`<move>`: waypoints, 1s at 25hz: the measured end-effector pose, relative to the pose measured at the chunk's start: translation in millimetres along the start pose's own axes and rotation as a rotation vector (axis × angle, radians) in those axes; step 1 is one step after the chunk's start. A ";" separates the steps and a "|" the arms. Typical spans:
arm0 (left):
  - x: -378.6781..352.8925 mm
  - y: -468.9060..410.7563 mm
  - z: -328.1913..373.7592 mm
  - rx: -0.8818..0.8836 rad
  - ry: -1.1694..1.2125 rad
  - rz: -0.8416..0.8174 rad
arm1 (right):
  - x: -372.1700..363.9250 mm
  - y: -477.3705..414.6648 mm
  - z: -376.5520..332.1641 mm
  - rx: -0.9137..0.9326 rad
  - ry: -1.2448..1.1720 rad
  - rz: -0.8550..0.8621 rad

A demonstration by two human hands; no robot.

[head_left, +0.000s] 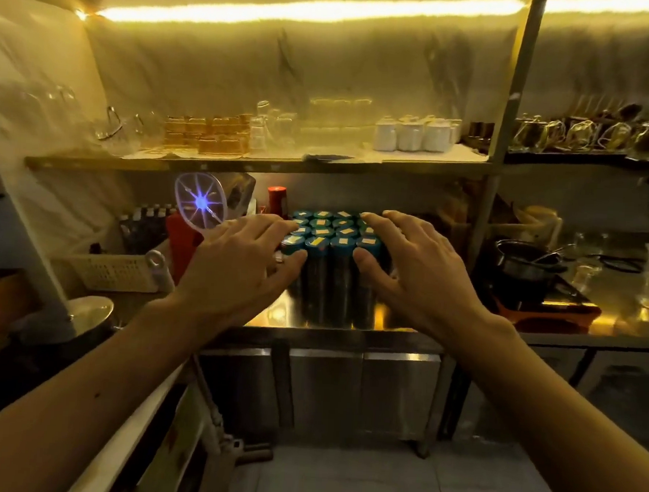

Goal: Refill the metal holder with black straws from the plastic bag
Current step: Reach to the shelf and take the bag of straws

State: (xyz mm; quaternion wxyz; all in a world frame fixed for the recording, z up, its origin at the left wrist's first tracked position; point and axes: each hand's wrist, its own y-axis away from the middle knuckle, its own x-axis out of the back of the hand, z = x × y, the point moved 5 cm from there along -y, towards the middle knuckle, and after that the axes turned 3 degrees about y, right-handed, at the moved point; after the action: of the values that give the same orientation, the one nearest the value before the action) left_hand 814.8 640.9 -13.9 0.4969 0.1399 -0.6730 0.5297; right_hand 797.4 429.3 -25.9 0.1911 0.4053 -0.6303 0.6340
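Both hands are spread and empty, fingers loosely fanned. The left hand [238, 259] is at 9 o'clock of a tight block of tall dark canisters [328, 284] with teal lids, and the right hand [416, 270] is at 3 o'clock. Each thumb appears to touch a front corner canister, but neither hand curls round anything.

No metal holder, black straws or plastic bag can be picked out in this dim, yellow-lit view. They may lie behind or beside the block, so my guess is that the canisters are being shifted to reach them.

The canisters are narrow and tall, and the front row stands near the front edge of the steel table [387, 318]. Uneven pressure from the sides could buckle the block, tipping the middle ones or sending the front row off the edge. Pushing toward 11 o'clock risks knocking the red bottle [277, 201]. A sweep toward 3 o'clock could catch the dark pot [523, 265]. The poor light makes misjudging contact likelier.
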 end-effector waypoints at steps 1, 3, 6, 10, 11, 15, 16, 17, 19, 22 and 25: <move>-12.2 -16.5 -4.1 -0.003 0.006 -0.007 | -8.0 -10.1 12.1 -0.007 0.003 -0.002; -39.3 -53.1 -14.1 -0.020 0.023 -0.014 | -25.0 -32.9 38.4 -0.016 -0.002 0.019; -78.8 -103.7 -31.1 -0.041 0.045 0.021 | -53.0 -68.2 72.3 -0.030 0.016 0.026; -139.3 -171.3 -69.4 -0.060 0.094 0.054 | -102.1 -127.8 106.5 -0.012 0.066 -0.011; -151.4 -191.4 -81.0 -0.069 0.107 0.077 | -113.2 -146.3 115.3 -0.011 0.076 -0.003; -192.9 -264.0 -122.0 -0.079 0.162 0.135 | -156.0 -220.6 145.3 -0.011 0.097 -0.017; -202.8 -279.6 -129.7 -0.076 0.168 0.137 | -167.2 -237.0 150.5 0.005 0.108 -0.022; -213.4 -294.8 -137.3 -0.078 0.175 0.138 | -179.4 -253.0 157.3 0.016 0.109 -0.030; -231.0 -320.7 -148.7 -0.088 0.171 0.130 | -200.9 -280.5 170.0 0.025 0.099 -0.050; -255.6 -354.7 -165.4 -0.071 0.125 0.097 | -231.6 -320.3 190.4 0.060 0.097 -0.058; -285.7 -392.2 -177.0 -0.025 0.083 0.026 | -264.2 -360.7 215.9 0.119 0.081 -0.059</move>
State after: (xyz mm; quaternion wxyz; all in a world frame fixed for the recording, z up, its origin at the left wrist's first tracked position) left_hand 1320.7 538.4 -32.0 0.5193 0.1029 -0.6599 0.5332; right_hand 1286.1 342.1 -19.5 0.2106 0.4084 -0.5711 0.6803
